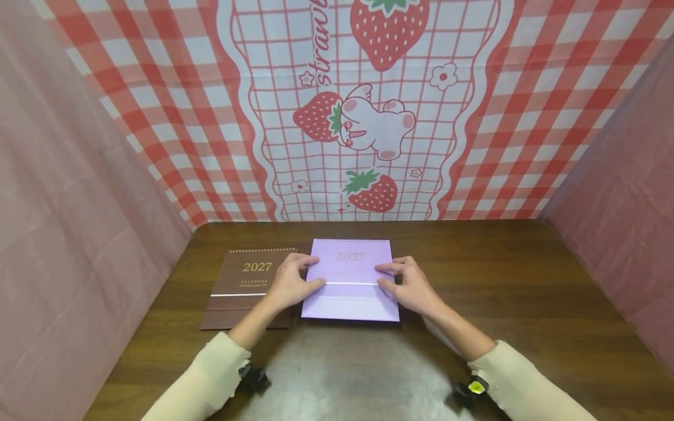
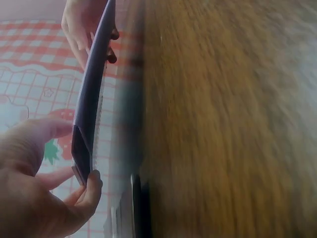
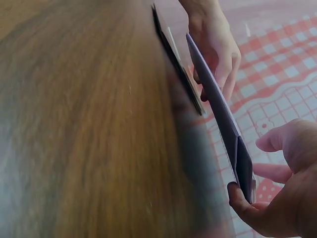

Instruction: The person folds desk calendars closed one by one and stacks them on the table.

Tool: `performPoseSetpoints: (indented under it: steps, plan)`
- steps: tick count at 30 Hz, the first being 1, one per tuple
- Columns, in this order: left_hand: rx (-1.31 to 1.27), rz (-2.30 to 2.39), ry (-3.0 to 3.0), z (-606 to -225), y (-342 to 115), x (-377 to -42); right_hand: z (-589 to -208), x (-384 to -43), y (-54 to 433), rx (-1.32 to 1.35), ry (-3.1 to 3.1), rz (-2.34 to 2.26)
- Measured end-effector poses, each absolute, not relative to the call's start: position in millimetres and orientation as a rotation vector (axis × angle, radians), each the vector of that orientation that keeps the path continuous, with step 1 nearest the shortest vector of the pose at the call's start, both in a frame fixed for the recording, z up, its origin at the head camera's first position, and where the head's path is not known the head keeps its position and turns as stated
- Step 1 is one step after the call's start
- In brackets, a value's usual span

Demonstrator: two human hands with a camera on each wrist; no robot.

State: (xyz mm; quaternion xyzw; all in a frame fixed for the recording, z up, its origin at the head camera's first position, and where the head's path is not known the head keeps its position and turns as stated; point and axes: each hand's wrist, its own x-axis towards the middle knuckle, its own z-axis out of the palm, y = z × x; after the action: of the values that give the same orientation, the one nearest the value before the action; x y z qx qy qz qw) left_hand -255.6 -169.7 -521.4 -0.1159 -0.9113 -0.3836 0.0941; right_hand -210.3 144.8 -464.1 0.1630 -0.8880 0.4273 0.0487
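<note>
A lilac 2027 desk calendar (image 1: 350, 304) is held by both hands a little above the table. My left hand (image 1: 289, 283) grips its left edge, thumb and index on the front cover and other fingers curled beneath, as the left wrist view shows. At the opposite edge my right hand (image 1: 413, 286) holds it, with fingers beneath; in the right wrist view the thumb stands off the cover. The calendar (image 3: 215, 96) looks folded nearly flat, its spiral binding on the far side. To the left a brown 2027 calendar (image 1: 237, 283) lies on the table, partly hidden by my left hand and forearm.
Brown wood-grain tabletop (image 1: 526, 304) stretches around the calendars. A red-and-white checked cloth (image 1: 474, 158) with strawberries hangs at the far edge. Pink curtains (image 1: 68, 234) close off both sides. Small dark devices (image 1: 255, 377) sit at both wrists.
</note>
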Motion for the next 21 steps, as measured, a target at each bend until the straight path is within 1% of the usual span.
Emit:
performPoseSetpoints:
  steps: [3, 7, 8, 11, 13, 14, 17, 19, 20, 21]
  plan:
    - [-0.351, -1.156, -2.689, -504, -174, -242, -487, -221, 143, 0.556, -2.65, 1.304]
    - [-0.297, -1.217, -2.715, -476, -179, -223, -521, -237, 137, 0.598, -2.604, 1.258]
    - [-0.271, -1.222, -2.727, -472, -181, -220, -522, -238, 134, 0.603, -2.603, 1.258]
    - [-0.225, -1.236, -2.741, -463, -188, -213, -504, -230, 121, 0.585, -2.646, 1.317]
    - [-0.238, -1.243, -2.708, -469, -197, -215, -489, -223, 113, 0.584, -2.669, 1.372]
    - [-0.241, -1.244, -2.699, -469, -201, -215, -488, -223, 111, 0.595, -2.662, 1.385]
    - [-0.254, -1.251, -2.677, -477, -215, -220, -496, -229, 102, 0.606, -2.639, 1.373]
    - [-0.245, -1.213, -2.678, -493, -229, -229, -510, -239, 96, 0.626, -2.613, 1.34]
    - [-0.212, -1.192, -2.71, -494, -233, -232, -517, -244, 92, 0.635, -2.602, 1.331]
    - [-0.199, -1.164, -2.724, -503, -241, -237, -518, -245, 87, 0.615, -2.624, 1.335]
